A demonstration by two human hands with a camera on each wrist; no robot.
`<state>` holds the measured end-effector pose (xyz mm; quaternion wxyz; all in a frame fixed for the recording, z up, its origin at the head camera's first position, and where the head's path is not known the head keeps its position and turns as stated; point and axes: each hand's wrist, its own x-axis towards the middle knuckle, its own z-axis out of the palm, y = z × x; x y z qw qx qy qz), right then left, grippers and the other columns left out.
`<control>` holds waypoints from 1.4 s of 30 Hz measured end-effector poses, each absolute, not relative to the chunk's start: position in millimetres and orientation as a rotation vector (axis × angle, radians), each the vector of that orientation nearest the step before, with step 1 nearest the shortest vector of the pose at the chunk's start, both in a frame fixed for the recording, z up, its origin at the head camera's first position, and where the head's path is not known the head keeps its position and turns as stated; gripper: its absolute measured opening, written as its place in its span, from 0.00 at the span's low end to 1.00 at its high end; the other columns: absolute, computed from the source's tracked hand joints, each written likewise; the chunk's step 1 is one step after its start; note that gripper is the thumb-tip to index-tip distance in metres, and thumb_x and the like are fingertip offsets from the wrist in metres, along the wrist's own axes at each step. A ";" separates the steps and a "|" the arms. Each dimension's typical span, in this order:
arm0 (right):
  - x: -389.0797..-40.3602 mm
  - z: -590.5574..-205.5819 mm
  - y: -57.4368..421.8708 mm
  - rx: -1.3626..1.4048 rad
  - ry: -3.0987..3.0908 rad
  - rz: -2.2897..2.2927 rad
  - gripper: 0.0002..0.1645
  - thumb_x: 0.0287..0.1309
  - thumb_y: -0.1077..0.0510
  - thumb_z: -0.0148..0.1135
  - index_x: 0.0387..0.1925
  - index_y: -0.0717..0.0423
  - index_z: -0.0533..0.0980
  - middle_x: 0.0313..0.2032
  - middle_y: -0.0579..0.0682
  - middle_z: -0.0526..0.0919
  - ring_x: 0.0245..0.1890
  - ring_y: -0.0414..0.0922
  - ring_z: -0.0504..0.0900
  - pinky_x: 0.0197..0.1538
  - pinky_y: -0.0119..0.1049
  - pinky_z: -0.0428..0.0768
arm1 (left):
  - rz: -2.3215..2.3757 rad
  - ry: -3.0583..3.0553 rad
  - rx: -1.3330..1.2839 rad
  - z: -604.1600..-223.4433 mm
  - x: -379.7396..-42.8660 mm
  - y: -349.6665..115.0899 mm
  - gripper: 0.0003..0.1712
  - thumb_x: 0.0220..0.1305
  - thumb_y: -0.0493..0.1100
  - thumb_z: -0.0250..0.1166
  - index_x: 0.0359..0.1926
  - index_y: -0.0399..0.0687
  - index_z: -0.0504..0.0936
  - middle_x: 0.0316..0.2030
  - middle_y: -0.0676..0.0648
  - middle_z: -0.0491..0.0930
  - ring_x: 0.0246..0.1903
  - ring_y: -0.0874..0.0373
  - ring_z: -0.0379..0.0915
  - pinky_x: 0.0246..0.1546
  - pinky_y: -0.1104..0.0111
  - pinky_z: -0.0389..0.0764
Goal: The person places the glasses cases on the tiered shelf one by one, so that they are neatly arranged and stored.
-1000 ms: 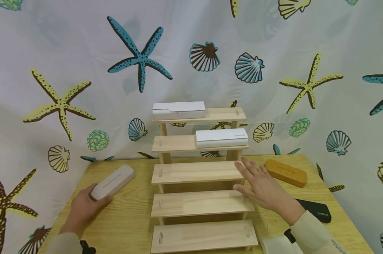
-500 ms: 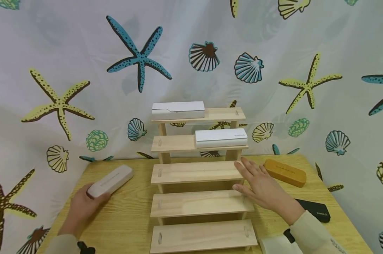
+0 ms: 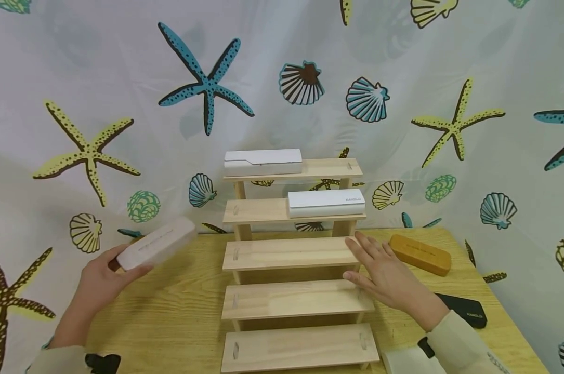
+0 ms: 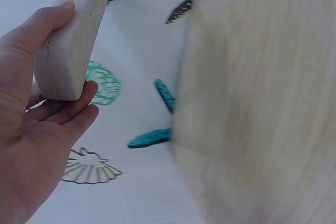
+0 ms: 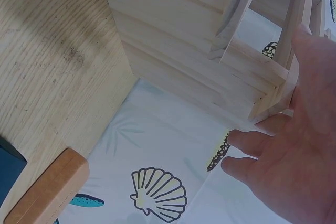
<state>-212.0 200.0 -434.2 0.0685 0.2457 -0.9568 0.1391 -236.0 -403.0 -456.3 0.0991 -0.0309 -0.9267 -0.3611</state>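
My left hand (image 3: 101, 275) grips the near end of a pale glasses case (image 3: 157, 243), thumb on one side and fingers on the other; the case is raised off the table and tilted. In the left wrist view the case (image 4: 76, 40) sits between thumb and fingers. My right hand (image 3: 384, 270) rests with straight fingers on the right end of the middle shelf of a stepped wooden rack (image 3: 286, 254). One white glasses case (image 3: 263, 162) lies on the rack's top shelf, at left. Another white case (image 3: 326, 203) lies on the second shelf, at right.
An orange case (image 3: 420, 254) and a black case (image 3: 464, 310) lie on the wooden table (image 3: 179, 322) right of the rack. A white object (image 3: 410, 361) is partly hidden under the right sleeve. A patterned curtain (image 3: 272, 47) stands behind and at both sides.
My left hand has lifted the pale case off the table, moving it up and slightly left. My right hand has stayed on the rack.
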 end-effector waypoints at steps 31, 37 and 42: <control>-211.4 -433.7 200.8 0.742 -2.882 0.406 0.46 0.76 0.37 0.56 0.83 0.55 0.57 0.82 0.64 0.55 0.79 0.67 0.61 0.75 0.72 0.59 | -1.277 -2.716 -0.469 -356.9 -235.7 -346.2 0.45 0.63 0.42 0.78 0.76 0.37 0.69 0.63 0.35 0.76 0.45 0.76 0.79 0.38 0.74 0.86; -211.0 -432.2 198.9 0.740 -2.888 0.402 0.46 0.76 0.36 0.56 0.83 0.55 0.57 0.82 0.64 0.55 0.79 0.67 0.61 0.75 0.72 0.60 | -1.226 -2.743 -0.506 -352.6 -241.9 -338.9 0.45 0.63 0.45 0.78 0.77 0.40 0.70 0.63 0.35 0.77 0.45 0.76 0.80 0.38 0.73 0.86; -210.9 -430.6 198.2 0.739 -2.886 0.404 0.46 0.76 0.36 0.56 0.83 0.56 0.57 0.82 0.63 0.55 0.79 0.67 0.61 0.75 0.72 0.60 | -1.163 -2.793 -0.486 -347.3 -248.4 -333.8 0.47 0.62 0.50 0.80 0.77 0.41 0.70 0.63 0.35 0.78 0.46 0.73 0.79 0.39 0.73 0.84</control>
